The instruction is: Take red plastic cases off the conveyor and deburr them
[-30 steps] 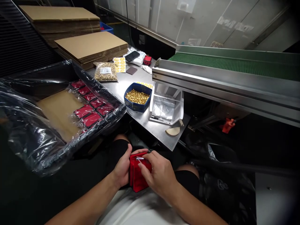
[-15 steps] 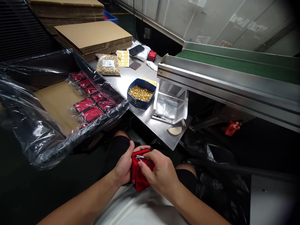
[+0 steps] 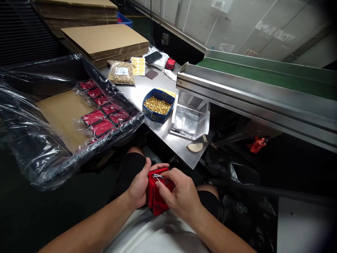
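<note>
And here we are, low centre of the frame: the red case [image 3: 157, 201] sits over the person's lap, tilted, its face turned up toward the view. The left hand [image 3: 139, 185] is wrapped round its left side, thumb along the edge, fingers behind the top. The right hand [image 3: 183, 194] comes in from the right, thumb and forefinger pinching a thin metal piece [image 3: 158, 176] at the case's upper part. Whether that piece is fixed to the case or loose, I cannot tell.

How far along? Over at the left of the frame, several red packs [image 3: 101, 127] in clear wrap already lie in the lined box [image 3: 72, 168], so some look finished. The one in hand has no wrap on it, and the metal piece is still between the fingers, so I'd call this case partway through. Up at centre, the blue tub [image 3: 154, 117] holds plenty of gold bits [image 3: 158, 105].

Against a second ago, the view has shifted: tub and lined box now appear higher in the frame. Against half a second ago, barely a flicker: same grip, same pinch, case in practically the same spot.
</note>
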Tool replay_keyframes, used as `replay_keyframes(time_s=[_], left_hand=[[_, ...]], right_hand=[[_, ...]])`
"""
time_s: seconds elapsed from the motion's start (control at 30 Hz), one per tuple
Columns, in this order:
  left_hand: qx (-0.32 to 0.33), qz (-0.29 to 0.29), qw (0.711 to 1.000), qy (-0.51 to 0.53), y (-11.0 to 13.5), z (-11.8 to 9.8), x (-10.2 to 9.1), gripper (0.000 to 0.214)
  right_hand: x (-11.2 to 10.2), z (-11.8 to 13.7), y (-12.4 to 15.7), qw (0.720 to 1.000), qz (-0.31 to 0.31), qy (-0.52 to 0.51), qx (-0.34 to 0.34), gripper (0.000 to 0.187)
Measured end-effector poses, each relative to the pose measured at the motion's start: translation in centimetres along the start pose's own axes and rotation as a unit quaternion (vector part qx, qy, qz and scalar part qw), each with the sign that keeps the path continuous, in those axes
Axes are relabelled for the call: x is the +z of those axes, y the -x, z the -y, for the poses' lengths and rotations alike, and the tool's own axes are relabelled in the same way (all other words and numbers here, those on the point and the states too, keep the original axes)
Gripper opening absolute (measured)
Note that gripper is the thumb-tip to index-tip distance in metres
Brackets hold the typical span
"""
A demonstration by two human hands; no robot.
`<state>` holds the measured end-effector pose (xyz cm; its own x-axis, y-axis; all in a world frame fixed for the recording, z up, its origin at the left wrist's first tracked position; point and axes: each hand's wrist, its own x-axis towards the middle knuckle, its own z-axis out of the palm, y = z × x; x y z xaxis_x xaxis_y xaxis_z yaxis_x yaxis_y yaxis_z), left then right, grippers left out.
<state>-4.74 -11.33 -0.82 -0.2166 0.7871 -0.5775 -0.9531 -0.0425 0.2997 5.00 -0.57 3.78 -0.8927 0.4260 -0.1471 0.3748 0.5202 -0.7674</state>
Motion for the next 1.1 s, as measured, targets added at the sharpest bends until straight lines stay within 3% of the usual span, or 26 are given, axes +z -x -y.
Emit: replay_keyframes(time_s=[0.2,0.33,0.5,0.67,1.1], left_hand=[[-0.019,-0.029,0.999,-0.011,0.3,-0.3,0.8,0.057],[-0.050,0.005,0.998,0.036,0.4,-0.4,0.8,0.057],[-0.070,0.075,0.991,0.089,0.3,-0.2,0.7,0.056],[-0.074,0.105,0.986,0.110,0.3,0.0,1.1,0.055],[-0.102,0.124,0.977,0.139,0.3,0.4,1.3,0.060]], right_hand=[[-0.5,-0.3,-0.3,0.999,0.022,-0.019,-0.032,0.010],[-1.4,-1.1,-0.4,0.996,0.013,-0.033,-0.086,0.013],[-2.6,-1.7,-0.5,0.979,-0.010,0.072,-0.190,0.031],[-3.0,-1.4,-0.8,0.952,0.007,0.163,-0.258,0.028],[-3.1,-2.0,-0.9,0.917,-0.019,0.223,-0.330,0.026]])
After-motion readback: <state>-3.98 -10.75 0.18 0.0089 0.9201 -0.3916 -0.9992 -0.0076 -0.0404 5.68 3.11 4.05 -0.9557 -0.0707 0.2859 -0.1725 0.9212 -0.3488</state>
